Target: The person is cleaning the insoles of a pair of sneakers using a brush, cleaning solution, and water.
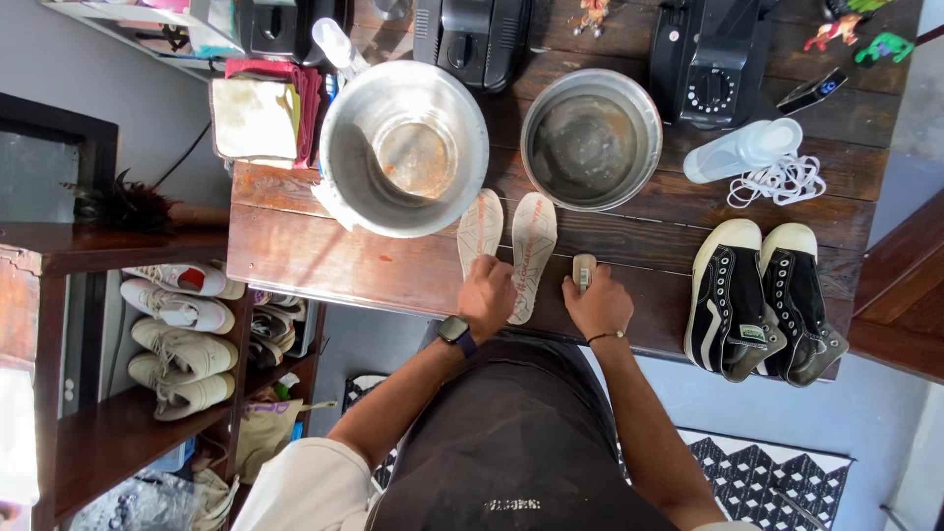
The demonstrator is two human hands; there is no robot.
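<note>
The left hand (488,295) presses down on the heel end of the left insole (479,232); the right hand (597,305) is clenched around a small scrub brush (584,271) resting on the wooden table (295,256). Both insoles lie between the hands, long axes running away from the person, toes toward the two metal basins (404,147). Scrubbing goes best along that length, heel pinned.
</note>
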